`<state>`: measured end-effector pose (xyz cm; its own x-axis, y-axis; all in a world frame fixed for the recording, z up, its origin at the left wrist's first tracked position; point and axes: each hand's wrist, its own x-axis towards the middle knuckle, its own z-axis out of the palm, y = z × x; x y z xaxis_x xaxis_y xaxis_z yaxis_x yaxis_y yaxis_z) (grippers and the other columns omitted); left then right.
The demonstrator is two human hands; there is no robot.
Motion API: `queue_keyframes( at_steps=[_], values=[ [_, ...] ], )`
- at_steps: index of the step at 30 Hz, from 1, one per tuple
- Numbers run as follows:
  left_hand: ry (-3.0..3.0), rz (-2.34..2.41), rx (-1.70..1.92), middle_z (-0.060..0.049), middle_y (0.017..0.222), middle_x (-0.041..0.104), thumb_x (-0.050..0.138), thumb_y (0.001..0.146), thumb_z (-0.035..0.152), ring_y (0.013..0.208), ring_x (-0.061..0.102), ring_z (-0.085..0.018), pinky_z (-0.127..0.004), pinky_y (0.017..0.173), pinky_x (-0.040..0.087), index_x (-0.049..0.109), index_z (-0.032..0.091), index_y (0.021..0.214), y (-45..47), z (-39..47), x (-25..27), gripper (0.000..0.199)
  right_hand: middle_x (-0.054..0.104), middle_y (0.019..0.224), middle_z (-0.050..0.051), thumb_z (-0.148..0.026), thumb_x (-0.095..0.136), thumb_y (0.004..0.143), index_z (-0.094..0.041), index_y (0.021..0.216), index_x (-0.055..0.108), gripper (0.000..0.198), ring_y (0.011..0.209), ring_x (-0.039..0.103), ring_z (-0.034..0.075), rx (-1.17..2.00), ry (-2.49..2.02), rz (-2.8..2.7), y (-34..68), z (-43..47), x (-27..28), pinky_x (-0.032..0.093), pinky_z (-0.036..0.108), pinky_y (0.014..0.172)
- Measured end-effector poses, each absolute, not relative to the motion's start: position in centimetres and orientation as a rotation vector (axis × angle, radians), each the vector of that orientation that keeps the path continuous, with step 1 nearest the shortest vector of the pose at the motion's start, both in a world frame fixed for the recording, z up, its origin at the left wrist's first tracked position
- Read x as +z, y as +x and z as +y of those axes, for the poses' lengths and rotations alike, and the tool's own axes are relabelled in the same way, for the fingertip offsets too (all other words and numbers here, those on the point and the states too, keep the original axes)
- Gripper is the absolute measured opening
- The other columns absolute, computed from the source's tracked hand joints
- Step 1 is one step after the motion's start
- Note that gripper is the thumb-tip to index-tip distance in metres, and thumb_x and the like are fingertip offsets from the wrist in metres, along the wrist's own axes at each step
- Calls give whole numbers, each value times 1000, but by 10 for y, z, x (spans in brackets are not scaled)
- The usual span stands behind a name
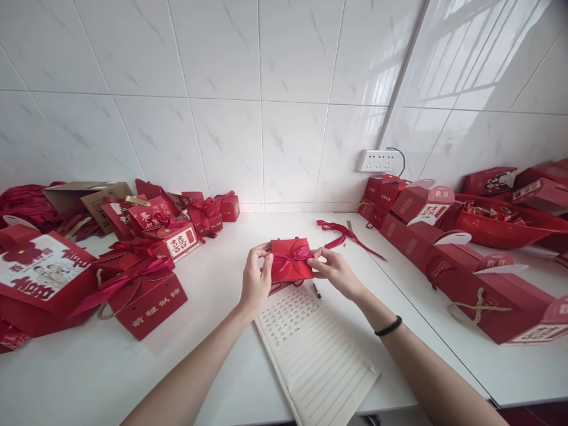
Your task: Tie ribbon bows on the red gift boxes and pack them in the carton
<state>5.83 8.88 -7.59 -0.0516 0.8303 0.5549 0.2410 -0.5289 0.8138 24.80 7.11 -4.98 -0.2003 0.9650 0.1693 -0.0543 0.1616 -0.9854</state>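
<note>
One box (291,270) between two grips (257,275) (335,271)

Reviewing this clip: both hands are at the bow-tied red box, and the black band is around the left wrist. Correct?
Not quite: the head view shows the black band around the right wrist. The left hand and right hand are indeed at the bow-tied red box.

Tabletop (248,384), around held box (282,273) | notebook (322,361) 6 o'clock | loose ribbon (341,235) 2 o'clock | gift boxes (181,243) 9 and 3 o'clock
</note>
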Motion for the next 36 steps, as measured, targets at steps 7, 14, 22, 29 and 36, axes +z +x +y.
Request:
queue_keyframes(
  at_steps=[7,14,22,29,36],
  values=[
    [1741,1139,1568,-11,121,54,38,89,40,113,52,-19,-36,95,43,43,20,83,58,89,-75,22,55,88,3,-52,70,72,-16,72,46,43,80,57,18,1253,-934,-1435,251,71,-52,53,38,77],
    [1658,1082,1541,-10,122,53,41,88,40,113,51,-18,-34,94,42,45,19,85,59,88,-75,22,54,95,3,-50,69,75,-17,73,45,41,83,57,18,1277,-864,-1431,251,70,-51,54,37,76],
    [1621,1139,1586,-4,90,53,47,84,41,86,52,-14,-24,72,43,46,18,76,56,87,-71,24,41,131,8,-49,70,73,-16,72,45,42,83,62,19,1221,-900,-1438,249,67,-50,54,38,78],
    [1596,1091,1472,2,69,47,50,82,42,65,47,-11,-21,61,40,43,18,70,56,84,-66,28,40,133,10,-48,70,73,-15,72,48,40,87,61,23,1199,-863,-1461,248,68,-53,53,42,81],
    [1585,1026,1468,2,67,46,49,82,41,64,44,-10,-20,60,38,43,18,69,55,83,-64,27,42,131,10,-49,70,74,-15,72,47,40,86,62,22,1168,-872,-1483,248,69,-52,54,41,80]
  ],
)
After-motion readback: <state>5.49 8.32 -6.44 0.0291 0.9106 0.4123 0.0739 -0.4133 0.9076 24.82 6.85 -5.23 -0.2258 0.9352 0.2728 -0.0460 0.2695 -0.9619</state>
